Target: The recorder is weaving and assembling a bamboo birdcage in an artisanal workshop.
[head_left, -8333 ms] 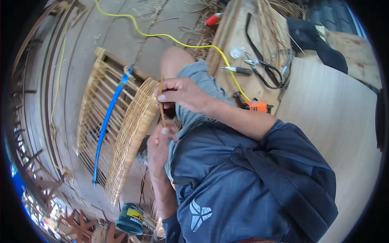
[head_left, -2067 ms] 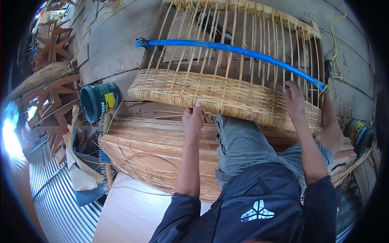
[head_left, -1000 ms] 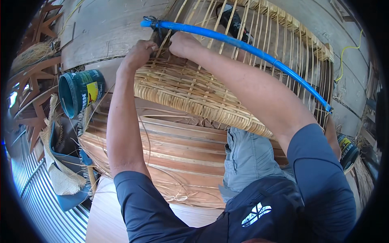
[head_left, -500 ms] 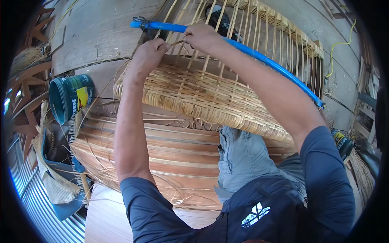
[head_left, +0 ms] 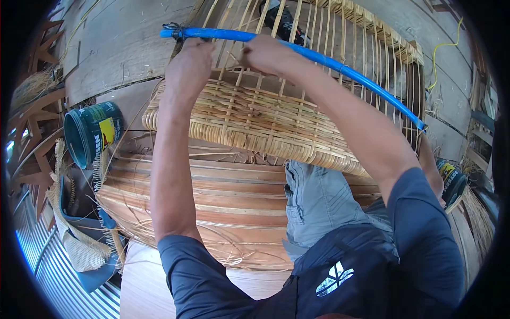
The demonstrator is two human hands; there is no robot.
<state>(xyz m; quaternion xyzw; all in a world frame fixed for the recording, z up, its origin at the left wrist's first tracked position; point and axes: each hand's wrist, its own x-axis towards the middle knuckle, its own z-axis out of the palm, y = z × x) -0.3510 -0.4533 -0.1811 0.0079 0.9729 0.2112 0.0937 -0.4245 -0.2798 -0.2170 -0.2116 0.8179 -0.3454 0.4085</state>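
Note:
A partly woven rattan panel [head_left: 265, 114] lies across the middle, its near edge wrapped in thick bands and its bare spokes [head_left: 319, 37] running away from me. Over the spokes a curved blue pipe [head_left: 329, 61] slants down to the right, with dark ties at its left end. My left hand [head_left: 191, 64] is closed just below that tied end, its fingertips smeared by motion. To its right, my right hand [head_left: 265, 55] is curled shut against the pipe, above the woven edge. What the fingers of either hand pinch is too blurred to name.
A green bucket [head_left: 93, 133] lies tipped at the left, near woven webbing [head_left: 79, 247]. Wooden slats [head_left: 212, 196] with loose strands stand before me. Beyond the spokes is a dark shoe [head_left: 281, 24]. At the right are a bare limb [head_left: 431, 170], another bucket [head_left: 451, 181] and a yellow cord [head_left: 436, 58].
Both hands were pulling a thin rattan strip between them; now they are slightly farther apart, the left one raised toward the pipe. Panel and pipe have shifted slightly left. A bare limb has appeared at right.

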